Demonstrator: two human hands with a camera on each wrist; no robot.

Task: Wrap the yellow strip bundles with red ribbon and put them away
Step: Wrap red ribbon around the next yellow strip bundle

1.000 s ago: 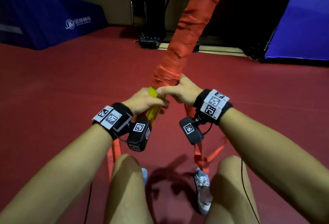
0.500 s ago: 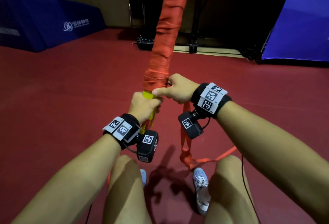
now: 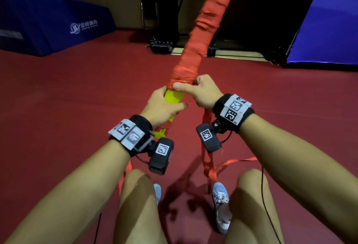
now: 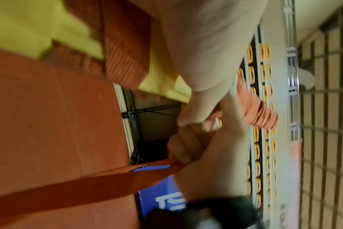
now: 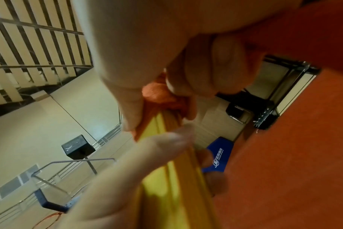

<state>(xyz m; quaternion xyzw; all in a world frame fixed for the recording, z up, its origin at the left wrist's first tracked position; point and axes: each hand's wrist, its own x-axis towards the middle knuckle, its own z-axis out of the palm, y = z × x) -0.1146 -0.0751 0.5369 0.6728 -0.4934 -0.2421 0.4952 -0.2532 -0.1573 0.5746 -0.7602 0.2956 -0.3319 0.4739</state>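
A long yellow strip bundle (image 3: 173, 96) rises from between my knees and leans up to the right, most of its length wound in red ribbon (image 3: 203, 30). My left hand (image 3: 161, 106) grips the bare yellow part just below the wrapping. My right hand (image 3: 201, 90) pinches the ribbon at the lower edge of the wound section, thumb across the front. Loose ribbon (image 3: 208, 162) hangs from the right hand to the floor. The right wrist view shows fingers (image 5: 196, 74) curled on ribbon over the yellow strips (image 5: 178, 178). The left wrist view shows the ribbon tail (image 4: 88, 187) running taut.
Dark red floor (image 3: 67, 98) spreads all around. Blue padded mats stand at the far left (image 3: 48, 25) and far right (image 3: 329, 21). A black stand base (image 3: 162, 45) sits behind the bundle. My knees and grey shoes (image 3: 221, 205) are below the hands.
The bundle swung from leaning right to nearly upright, then back to leaning right. Both hands kept their hold and more bare yellow shows between them now.
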